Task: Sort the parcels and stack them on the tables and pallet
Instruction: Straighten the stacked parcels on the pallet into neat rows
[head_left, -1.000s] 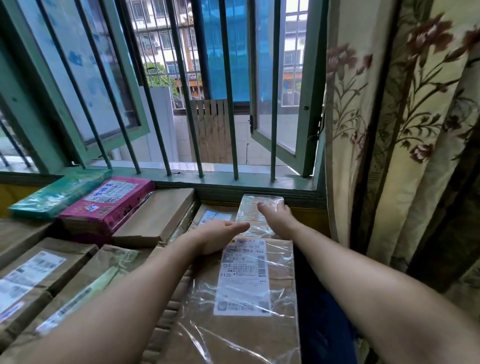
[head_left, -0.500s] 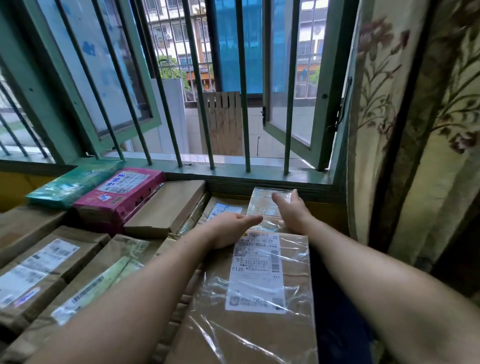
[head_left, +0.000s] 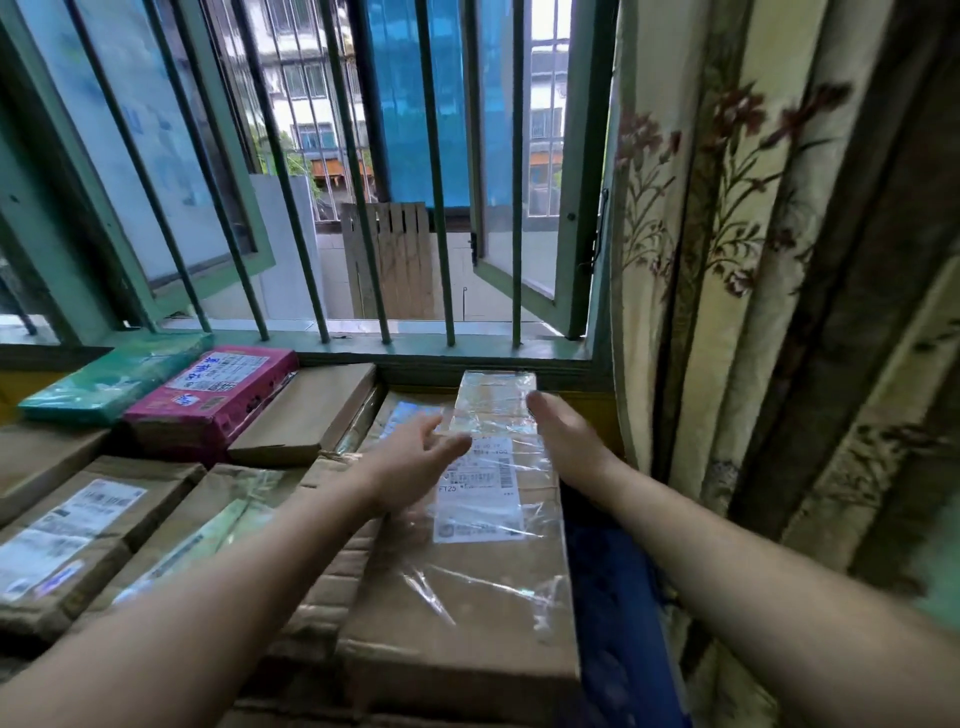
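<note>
The parcel in play is a small, narrow brown cardboard parcel wrapped in glossy clear film (head_left: 493, 397). It lies at the back of the stack, its far end close under the green window sill (head_left: 441, 351) and its near end meeting a long brown cardboard box under loose clear film (head_left: 467, 597), which carries a white shipping label (head_left: 480, 488).

The left hand (head_left: 415, 462) hovers over the label end of the long box, fingers spread and relaxed, holding nothing. The right hand (head_left: 569, 441) is also open, fingers straight and laid along the small parcel's right edge; whether the palm actually touches it cannot be told.

By its size, the small parcel is probably light, and its square corners suggest a stiff carton inside. The film is the difficulty: it looks slick and wrinkled, so a top-only pinch would likely slide or just tug the wrap. The safer hold seems to be across the two long sides, one hand on each, or thumb on top with fingers under an edge. The long box looks heavier and would want both hands under its ends, since its film sits loose and puckered.

To the left lie a plain flat brown carton (head_left: 306, 410), a pink printed carton (head_left: 213, 397) and a green film-wrapped packet (head_left: 114, 374). A floral curtain (head_left: 753, 260) hangs close on the right, leaving little elbow room there.
</note>
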